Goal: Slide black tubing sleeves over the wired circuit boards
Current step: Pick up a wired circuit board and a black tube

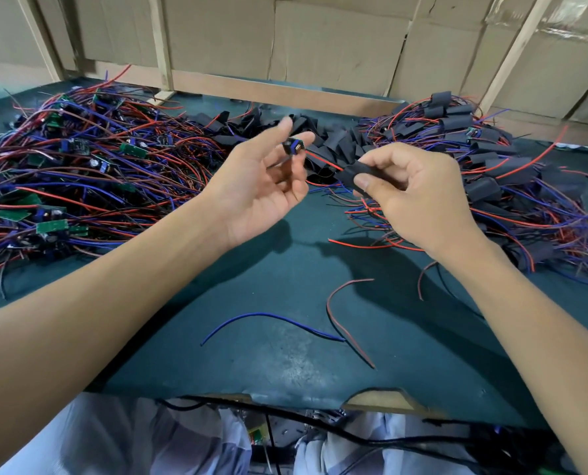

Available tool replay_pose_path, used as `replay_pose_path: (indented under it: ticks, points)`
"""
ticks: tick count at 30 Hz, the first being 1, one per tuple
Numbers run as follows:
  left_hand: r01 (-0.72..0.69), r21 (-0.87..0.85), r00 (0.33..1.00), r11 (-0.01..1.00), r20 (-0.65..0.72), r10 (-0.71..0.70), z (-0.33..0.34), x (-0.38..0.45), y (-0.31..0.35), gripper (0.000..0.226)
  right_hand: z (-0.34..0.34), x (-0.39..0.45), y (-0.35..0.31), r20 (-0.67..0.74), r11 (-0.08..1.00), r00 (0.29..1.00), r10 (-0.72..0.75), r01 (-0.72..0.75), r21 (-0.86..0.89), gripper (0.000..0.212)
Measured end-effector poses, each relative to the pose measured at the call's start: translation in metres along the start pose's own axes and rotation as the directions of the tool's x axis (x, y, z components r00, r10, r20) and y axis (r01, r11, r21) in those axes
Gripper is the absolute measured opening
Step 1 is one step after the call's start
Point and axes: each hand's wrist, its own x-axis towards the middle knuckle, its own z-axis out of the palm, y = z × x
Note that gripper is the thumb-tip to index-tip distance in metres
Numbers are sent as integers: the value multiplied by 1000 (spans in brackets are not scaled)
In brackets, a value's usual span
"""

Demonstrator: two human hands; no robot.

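Green felt covers the tabletop (285, 269), seen from above by a person working with two bare hands. The left hand (258, 186) is raised, palm up, pinching a small circuit board (293, 146) between thumb tip and forefinger while the other fingers relax. A red wire (321, 160) runs from the board across to the right hand (412, 197), whose thumb and fingers curl around a flat black sleeve (357, 171). The wire appears to enter the sleeve's open end, but the board sits clear of it, not yet covered.

To the left lies a tangled pile of bare boards (66, 173) with red and blue wires. Loose black sleeves (327, 135) are heaped behind the hands, and a pile of sleeved boards (484, 159) spreads to the right.

From here, the likely trouble is the board's corners or raised parts catching on the flattened sleeve mouth, or the thin wire kinking if it is pulled hard. A light fingertip pinch could also let the board slip.
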Motion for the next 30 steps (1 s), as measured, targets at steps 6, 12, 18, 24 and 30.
replay_pose_path:
  ticks: [6, 12, 18, 24, 30]
  points:
    - [-157, 171, 987, 973, -12, 161, 3, 0, -9, 9, -6, -1, -1, -39, 958, 975, -220, 208, -198, 26]
    - [-208, 296, 978, 932, 77, 193, 5, -3, -14, 13, -3, -5, -3, 28, 888, 930, -365, 357, -289, 33]
    - [-215, 332, 976, 918, 83, 199, 3, -4, -14, 19, 0, -8, -7, -33, 895, 922, -385, 365, -258, 28]
    - [-214, 391, 977, 895, 65, 205, 4, -6, -15, 29, 5, -9, -8, 3, 896, 927, -374, 362, -255, 30]
    - [-239, 448, 969, 862, 55, 240, 6, -7, -19, 28, 7, -10, -6, 13, 900, 932, -361, 352, -256, 30]
